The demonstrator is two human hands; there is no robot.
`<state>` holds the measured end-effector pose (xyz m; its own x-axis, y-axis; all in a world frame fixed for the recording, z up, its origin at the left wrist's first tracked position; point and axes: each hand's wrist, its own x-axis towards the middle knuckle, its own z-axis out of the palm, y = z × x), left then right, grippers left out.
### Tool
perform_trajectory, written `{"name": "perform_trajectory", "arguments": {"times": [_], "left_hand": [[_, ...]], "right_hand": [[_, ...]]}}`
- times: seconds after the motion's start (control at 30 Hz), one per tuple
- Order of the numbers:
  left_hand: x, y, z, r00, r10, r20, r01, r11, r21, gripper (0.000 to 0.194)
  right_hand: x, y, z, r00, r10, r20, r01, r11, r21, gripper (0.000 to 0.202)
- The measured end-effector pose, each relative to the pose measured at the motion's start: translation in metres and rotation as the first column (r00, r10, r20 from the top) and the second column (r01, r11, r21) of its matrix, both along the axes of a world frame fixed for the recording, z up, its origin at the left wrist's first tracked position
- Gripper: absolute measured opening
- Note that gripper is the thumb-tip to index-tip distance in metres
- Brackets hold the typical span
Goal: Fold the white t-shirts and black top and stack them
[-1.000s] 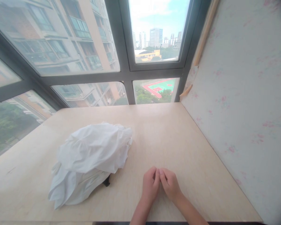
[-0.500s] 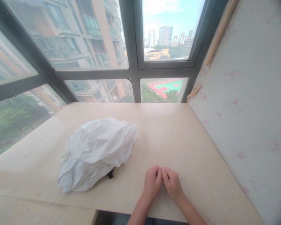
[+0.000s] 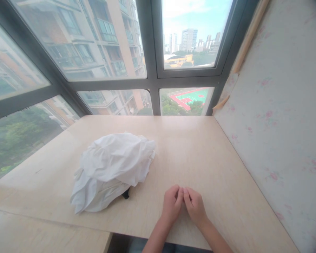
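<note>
My left hand (image 3: 172,200) and my right hand (image 3: 193,202) rest together on the pale tabletop, near its front edge. Both have their fingers curled in, and the thumbs and knuckles meet in the middle. Nothing shows in either hand, though the palms face down and inward, out of sight. To their left lies a crumpled heap of white cloth (image 3: 116,160), apart from both hands. A small black piece (image 3: 125,193) pokes out from under the cloth's lower right edge; the rest of it is covered.
The pale wood-grain tabletop (image 3: 189,147) runs back to grey-framed windows (image 3: 154,83). A wall with floral wallpaper (image 3: 274,140) bounds the right side, its paper peeling near the window corner. A seam crosses the surface at lower left, and a dark gap lies below the front edge.
The view has shifted a little, so the cloth and windows sit slightly further right. My hands hold the same pose, and the cloth keeps its shape.
</note>
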<state>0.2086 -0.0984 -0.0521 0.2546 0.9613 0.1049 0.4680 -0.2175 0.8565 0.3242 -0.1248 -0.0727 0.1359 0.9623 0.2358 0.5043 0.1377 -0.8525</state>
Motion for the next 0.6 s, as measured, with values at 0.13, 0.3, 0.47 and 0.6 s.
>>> {"name": "perform_trajectory", "arguments": {"times": [0.13, 0.3, 0.47, 0.6], "left_hand": [[-0.023, 0.008, 0.027, 0.999, -0.007, -0.031, 0.01, 0.995, 0.096, 0.035], [-0.104, 0.051, 0.113, 0.872, 0.446, -0.204, -0.282, 0.796, 0.536, 0.018], [-0.181, 0.106, 0.186, 0.414, 0.784, -0.463, -0.503, 0.621, 0.602, 0.056], [-0.21, 0.138, 0.184, 0.441, 0.526, -0.727, -0.536, 0.804, 0.257, 0.081]], "right_hand": [[-0.002, 0.002, -0.002, 0.994, -0.011, 0.11, 0.01, 1.0, 0.01, 0.039], [-0.005, 0.004, -0.003, 0.987, -0.019, 0.159, 0.017, 1.0, 0.015, 0.039], [-0.007, 0.007, 0.001, 0.984, -0.037, 0.177, 0.034, 0.999, 0.02, 0.038], [-0.007, 0.007, 0.004, 0.984, -0.038, 0.174, 0.032, 0.999, 0.038, 0.037]]}}
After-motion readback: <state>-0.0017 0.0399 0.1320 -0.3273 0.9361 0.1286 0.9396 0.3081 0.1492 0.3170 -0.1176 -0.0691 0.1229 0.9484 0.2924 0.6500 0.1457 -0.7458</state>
